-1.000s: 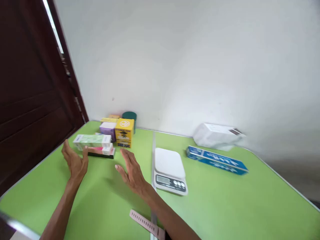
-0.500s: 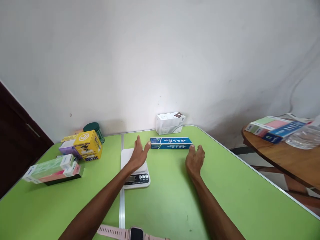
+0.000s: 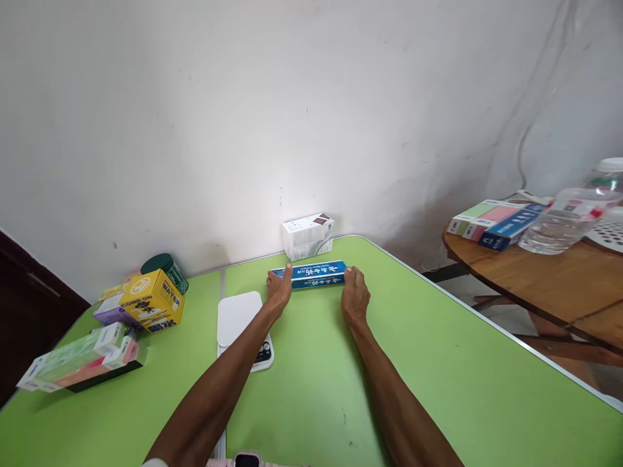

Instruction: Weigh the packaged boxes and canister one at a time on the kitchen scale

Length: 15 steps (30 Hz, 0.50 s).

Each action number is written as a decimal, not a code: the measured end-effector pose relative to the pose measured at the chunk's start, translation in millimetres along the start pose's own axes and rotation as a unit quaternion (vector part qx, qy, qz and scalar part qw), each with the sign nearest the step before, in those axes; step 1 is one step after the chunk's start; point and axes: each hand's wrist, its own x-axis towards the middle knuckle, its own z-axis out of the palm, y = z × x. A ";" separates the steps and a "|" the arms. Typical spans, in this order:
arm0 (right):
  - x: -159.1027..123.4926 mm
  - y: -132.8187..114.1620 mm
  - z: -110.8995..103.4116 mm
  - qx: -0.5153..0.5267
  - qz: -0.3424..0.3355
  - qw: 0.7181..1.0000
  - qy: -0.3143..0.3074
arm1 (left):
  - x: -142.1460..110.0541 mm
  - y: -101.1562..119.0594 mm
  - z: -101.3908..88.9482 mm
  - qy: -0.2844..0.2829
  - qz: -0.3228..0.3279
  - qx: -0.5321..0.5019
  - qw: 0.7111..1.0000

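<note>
A long blue box [image 3: 314, 274] with white lettering lies flat near the back of the green table [image 3: 438, 363]. My left hand [image 3: 279, 288] grips its left end and my right hand [image 3: 355, 295] grips its right end, fingers curled round the box. My left forearm passes over a white kitchen scale [image 3: 241, 319]. Just behind the blue box stands a white carton [image 3: 307, 237] against the wall.
At the table's left are a yellow box [image 3: 152, 300], a purple box [image 3: 113, 312], a green jar [image 3: 164, 268] and a stack of long pastel boxes [image 3: 80, 357]. A pink watch [image 3: 246, 460] lies at the near edge. A wooden round table [image 3: 549, 275] at right carries boxes and a water bottle [image 3: 569, 217].
My hands left the pastel boxes at left, swung right across the scale, and have now closed on the two ends of the blue box. My view turned right.
</note>
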 end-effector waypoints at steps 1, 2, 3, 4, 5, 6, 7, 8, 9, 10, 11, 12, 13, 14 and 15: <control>-2.5 -1.7 -1.4 0.010 -0.002 1.000 -0.003 | -4.5 1.3 -5.7 0.004 0.009 -0.001 1.000; -5.9 -3.9 -1.6 0.019 -0.005 1.000 -0.007 | -9.5 2.3 -13.1 0.010 0.020 -0.004 1.000; -10.4 -6.6 -0.4 0.029 -0.011 0.999 -0.015 | -14.8 2.6 -22.1 0.018 0.032 -0.006 0.999; -16.1 -10.0 2.3 0.042 -0.017 0.999 -0.024 | -20.5 1.9 -32.6 0.026 0.047 -0.007 0.999; -23.2 -13.9 6.4 0.057 -0.025 0.997 -0.037 | -26.5 -0.2 -44.7 0.033 0.064 -0.008 0.997; -31.7 -18.4 11.8 0.073 -0.033 0.996 -0.051 | -32.7 -3.9 -58.0 0.040 0.080 -0.007 0.996; -41.5 -23.4 17.9 0.088 -0.042 0.993 -0.067 | -39.0 -9.3 -72.3 0.046 0.096 -0.005 0.994; -52.6 -28.6 24.5 0.100 -0.051 0.990 -0.085 | -45.2 -16.5 -87.1 0.055 0.106 -0.001 0.993; -64.6 -33.9 31.1 0.107 -0.062 0.987 -0.105 | -51.4 -25.3 -102.0 0.066 0.109 0.005 0.992; -77.2 -39.0 37.3 0.106 -0.073 0.984 -0.125 | -57.4 -35.4 -116.6 0.080 0.105 0.011 0.991; -90.0 -43.7 42.8 0.102 -0.084 0.981 -0.144 | -63.0 -46.4 -130.4 0.095 0.095 0.015 0.991; -102.6 -47.9 47.2 0.096 -0.096 0.977 -0.164 | -68.4 -57.9 -143.1 0.109 0.081 0.017 0.991; -114.4 -51.4 50.5 0.088 -0.106 0.974 -0.182 | -73.4 -69.4 -154.2 0.119 0.066 0.016 0.991; -125.1 -54.3 52.6 0.080 -0.114 0.970 -0.198 | -78.0 -80.6 -163.6 0.125 0.051 0.010 0.991; -134.5 -56.6 53.4 0.071 -0.120 0.967 -0.211 | -82.2 -91.0 -171.1 0.128 0.038 -0.001 0.991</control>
